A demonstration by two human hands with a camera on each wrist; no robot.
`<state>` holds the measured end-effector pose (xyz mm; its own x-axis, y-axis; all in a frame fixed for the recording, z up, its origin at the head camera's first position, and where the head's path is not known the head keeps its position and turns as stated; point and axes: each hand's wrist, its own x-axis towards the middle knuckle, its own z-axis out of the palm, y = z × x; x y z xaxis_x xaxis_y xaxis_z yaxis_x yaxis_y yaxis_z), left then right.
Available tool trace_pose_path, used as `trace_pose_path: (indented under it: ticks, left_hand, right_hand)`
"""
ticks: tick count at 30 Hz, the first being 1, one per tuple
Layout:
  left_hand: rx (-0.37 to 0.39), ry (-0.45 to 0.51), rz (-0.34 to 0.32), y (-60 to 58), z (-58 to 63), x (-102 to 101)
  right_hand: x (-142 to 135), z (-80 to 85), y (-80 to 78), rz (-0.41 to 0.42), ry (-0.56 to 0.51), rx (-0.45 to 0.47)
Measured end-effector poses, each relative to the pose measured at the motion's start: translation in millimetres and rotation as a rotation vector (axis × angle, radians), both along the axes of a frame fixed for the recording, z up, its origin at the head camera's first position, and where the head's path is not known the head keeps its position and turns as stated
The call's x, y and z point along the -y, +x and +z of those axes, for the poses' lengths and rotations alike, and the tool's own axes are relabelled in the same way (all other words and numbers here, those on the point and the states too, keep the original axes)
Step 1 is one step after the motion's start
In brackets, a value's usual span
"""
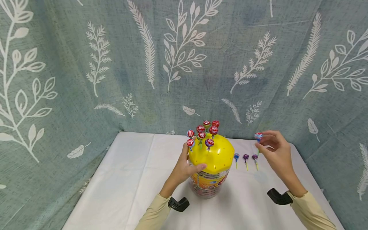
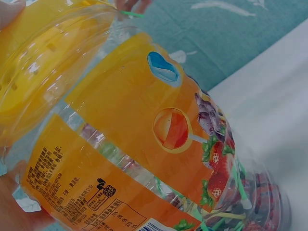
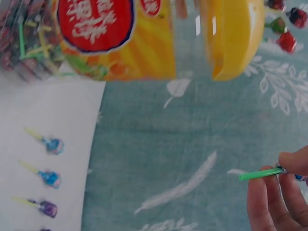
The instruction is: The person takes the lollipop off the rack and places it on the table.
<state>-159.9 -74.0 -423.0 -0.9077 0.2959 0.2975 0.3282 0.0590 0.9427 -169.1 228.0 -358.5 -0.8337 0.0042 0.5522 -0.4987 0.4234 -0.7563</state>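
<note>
So, left hand (image 1: 184,166): wrapped round the yellow lid (image 1: 224,150) at 9 o'clock, thumb at 7; steadying grip, I'd say.
Jar (image 1: 209,185): upright, clear, orange label, under the lid.
Loose lollipops (image 1: 246,157): at least three, lying on the white table (image 1: 115,191), jar's 3 o'clock.
Right hand (image 1: 276,151): thumb and fingers pinching a single lollipop (image 1: 258,136), high on its stick (image 3: 260,174) per my wrist feed.
Single lollipop: midair, lid's 2 o'clock, well apart from it.
Handling: I judge it light, hard-headed, thin stiff stick, slick wrapper; I'd hold the stick just under the head.
Looks: round head, blue-red-white wrapper, green stick.
Standing lollipops (image 1: 201,135): I count eight, heads up, lid's 11 o'clock.
Curtain (image 1: 201,80): grey-green, white leaves, 12 o'clock.
</note>
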Motion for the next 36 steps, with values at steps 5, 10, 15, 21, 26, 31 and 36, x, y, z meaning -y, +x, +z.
trace_pose_path:
  ticks: [5,10,15,21,26,31,36]
  left_hand:
    - [0.009,-0.002,-0.003,-0.5,0.5,0]
    - [0.032,0.005,-0.013,0.0,0.3,1]
    - [0.037,0.007,-0.003,-0.3,-1.3,1]
    - [0.039,0.009,0.001,-0.8,-2.5,0]
    - [0.036,0.001,-0.003,-0.4,-1.5,0]
    - [0.031,-0.004,-0.002,0.2,-0.5,0]
    - [0.024,0.001,0.0,0.0,-0.4,0]
  right_hand:
    - [-9,-8.4,-3.6,-0.023,0.006,0.024]
    - [-19,-22.5,-11.1,-0.073,0.023,0.063]
    - [-35,-47.9,-26.7,-0.122,0.025,0.091]
    - [-47,-66.5,-34.4,-0.214,0.05,0.149]
    - [-52,-77.5,-36.5,-0.266,0.058,0.192]
    - [-58,-92.3,-39.8,-0.308,0.082,0.226]
    - [-62,-106.0,-44.5,-0.355,0.102,0.251]
